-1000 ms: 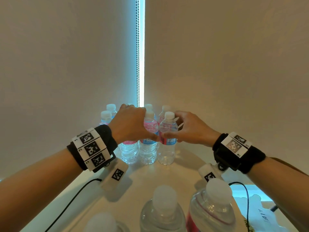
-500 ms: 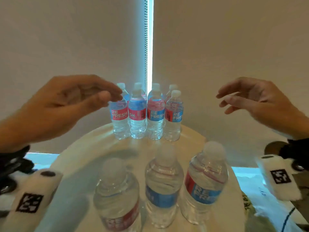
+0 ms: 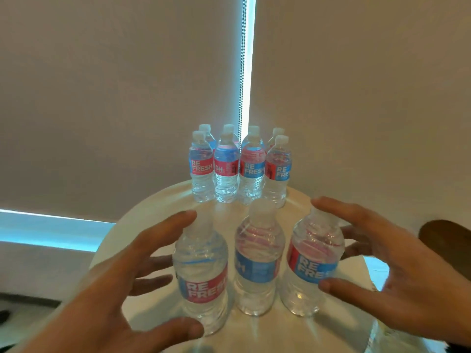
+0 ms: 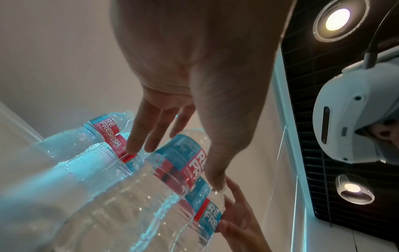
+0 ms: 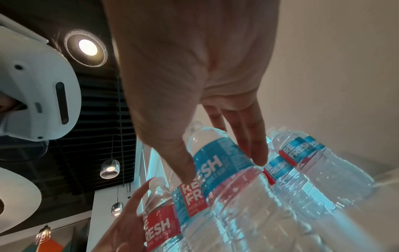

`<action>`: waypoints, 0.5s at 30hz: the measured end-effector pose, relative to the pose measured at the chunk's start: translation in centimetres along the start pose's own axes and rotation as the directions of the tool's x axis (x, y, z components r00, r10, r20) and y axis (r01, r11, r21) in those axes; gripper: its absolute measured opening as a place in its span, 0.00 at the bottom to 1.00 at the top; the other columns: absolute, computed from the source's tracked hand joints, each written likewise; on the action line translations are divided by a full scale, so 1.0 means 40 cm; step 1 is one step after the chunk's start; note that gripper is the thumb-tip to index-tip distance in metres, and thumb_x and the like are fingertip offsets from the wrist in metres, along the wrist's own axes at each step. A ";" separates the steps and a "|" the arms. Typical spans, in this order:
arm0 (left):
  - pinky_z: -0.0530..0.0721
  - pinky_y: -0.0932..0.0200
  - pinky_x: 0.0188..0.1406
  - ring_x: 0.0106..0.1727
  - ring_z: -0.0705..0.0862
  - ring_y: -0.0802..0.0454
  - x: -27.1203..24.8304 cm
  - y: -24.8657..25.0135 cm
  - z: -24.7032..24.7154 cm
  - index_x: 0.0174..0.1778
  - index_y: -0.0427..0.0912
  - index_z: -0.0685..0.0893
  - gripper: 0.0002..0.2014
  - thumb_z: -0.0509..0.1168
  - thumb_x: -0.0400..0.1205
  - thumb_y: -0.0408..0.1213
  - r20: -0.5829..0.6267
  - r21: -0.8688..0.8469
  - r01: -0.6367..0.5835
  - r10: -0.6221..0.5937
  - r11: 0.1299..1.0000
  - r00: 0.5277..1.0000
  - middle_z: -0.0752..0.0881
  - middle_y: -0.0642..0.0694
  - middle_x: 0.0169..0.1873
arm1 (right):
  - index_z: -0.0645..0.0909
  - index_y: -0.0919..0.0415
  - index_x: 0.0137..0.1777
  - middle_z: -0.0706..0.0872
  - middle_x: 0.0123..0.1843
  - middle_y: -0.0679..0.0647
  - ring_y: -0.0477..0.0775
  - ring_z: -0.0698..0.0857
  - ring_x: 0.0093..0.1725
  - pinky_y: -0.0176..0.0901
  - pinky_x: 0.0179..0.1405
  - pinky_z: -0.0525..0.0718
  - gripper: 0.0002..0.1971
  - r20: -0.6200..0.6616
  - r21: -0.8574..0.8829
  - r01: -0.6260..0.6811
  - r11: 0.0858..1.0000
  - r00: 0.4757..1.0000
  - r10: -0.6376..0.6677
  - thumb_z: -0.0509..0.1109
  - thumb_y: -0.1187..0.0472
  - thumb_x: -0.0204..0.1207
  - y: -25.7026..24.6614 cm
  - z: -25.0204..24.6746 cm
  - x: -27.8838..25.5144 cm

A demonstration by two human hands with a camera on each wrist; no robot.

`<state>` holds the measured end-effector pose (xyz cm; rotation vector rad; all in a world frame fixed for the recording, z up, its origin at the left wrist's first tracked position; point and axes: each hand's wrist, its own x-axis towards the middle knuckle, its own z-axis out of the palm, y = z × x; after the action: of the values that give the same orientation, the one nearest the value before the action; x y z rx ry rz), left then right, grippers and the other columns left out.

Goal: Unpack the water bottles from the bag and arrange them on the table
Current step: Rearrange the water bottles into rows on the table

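— Flanking the near row: our left hand is spread wide beside the left bottle, our right hand spread wide beside the right bottle.

— Contact?

— We cannot tell; neither hand grips. A middle bottle stands between them, all upright on the round desk. We log the far bottles clustered upright at the back edge.

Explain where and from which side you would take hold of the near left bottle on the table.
Grip the near left bottle round its labelled waist, coming from its open left side, probably. It stands upright; the middle bottle crowds its right. The left hand already flanks it there, fingers spread.
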<state>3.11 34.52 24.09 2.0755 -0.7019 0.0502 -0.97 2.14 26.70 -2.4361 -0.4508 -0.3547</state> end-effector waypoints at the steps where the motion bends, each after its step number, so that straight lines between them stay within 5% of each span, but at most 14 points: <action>1: 0.93 0.57 0.51 0.58 0.89 0.69 0.002 -0.007 0.006 0.67 0.87 0.69 0.54 0.85 0.43 0.65 -0.023 -0.004 -0.003 0.003 1.000 1.000 0.81 0.77 0.65 | 0.63 0.12 0.68 0.76 0.68 0.22 0.32 0.82 0.63 0.21 0.45 0.85 0.42 -0.014 0.027 0.000 1.000 1.000 0.001 0.80 0.43 0.58 0.000 0.002 0.002; 6: 0.92 0.66 0.42 0.53 0.90 0.67 0.041 0.011 0.013 0.56 0.86 0.72 0.40 0.83 0.51 0.57 -0.125 -0.003 -0.070 0.069 0.998 0.990 0.84 0.76 0.56 | 0.69 0.14 0.62 0.78 0.66 0.22 0.32 0.83 0.61 0.20 0.41 0.84 0.38 -0.008 0.084 0.024 0.996 1.000 -0.023 0.80 0.48 0.57 -0.003 -0.006 0.017; 10: 0.93 0.63 0.38 0.45 0.94 0.55 0.076 0.012 -0.017 0.56 0.76 0.78 0.36 0.82 0.55 0.47 -0.127 -0.061 -0.143 0.134 0.988 0.983 0.89 0.64 0.52 | 0.74 0.24 0.64 0.84 0.62 0.32 0.42 0.89 0.55 0.33 0.42 0.90 0.37 -0.041 0.126 0.065 0.990 0.997 -0.060 0.84 0.58 0.61 0.026 -0.022 0.044; 15: 0.93 0.58 0.39 0.45 0.94 0.51 0.176 -0.031 -0.074 0.61 0.69 0.76 0.36 0.81 0.57 0.50 -0.180 -0.041 -0.123 0.113 0.992 0.977 0.88 0.57 0.50 | 0.72 0.35 0.70 0.81 0.61 0.42 0.54 0.90 0.50 0.47 0.41 0.93 0.39 -0.100 0.069 0.099 0.993 0.991 -0.092 0.85 0.63 0.64 0.060 -0.035 0.155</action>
<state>10.30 34.10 26.96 1.9495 -0.7083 0.2775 5.41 0.93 28.71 -2.3196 -0.5301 -0.4862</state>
